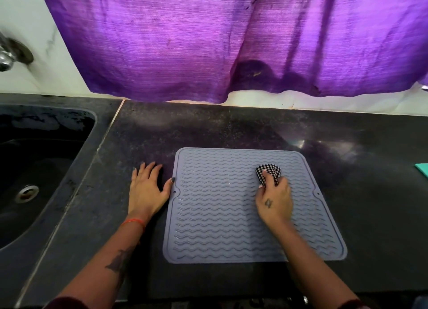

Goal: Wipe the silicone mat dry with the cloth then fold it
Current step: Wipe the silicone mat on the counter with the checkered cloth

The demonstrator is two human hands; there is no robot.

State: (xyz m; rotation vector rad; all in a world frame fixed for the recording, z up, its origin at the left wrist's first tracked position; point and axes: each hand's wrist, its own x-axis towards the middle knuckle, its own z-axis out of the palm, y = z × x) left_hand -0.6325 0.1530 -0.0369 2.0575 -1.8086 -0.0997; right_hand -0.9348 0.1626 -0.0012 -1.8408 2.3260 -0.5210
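At far left a dark sink [34, 169] is sunk into the black counter [231, 128]. Beside the mat [213, 216], which lies flat on the counter, the left hand [148, 188] rests palm down with fingers spread, its thumb touching the mat's left edge. Further right, the right hand [274, 197] grips a bunched checked cloth [268, 173] and presses it onto the mat's upper right area. Wiping looks under way. Being thin silicone, the mat should prove soft, floppy and light, perhaps slick where wet; for folding, its corners or an edge seem the best hold. A purple curtain [231, 42] hangs behind.
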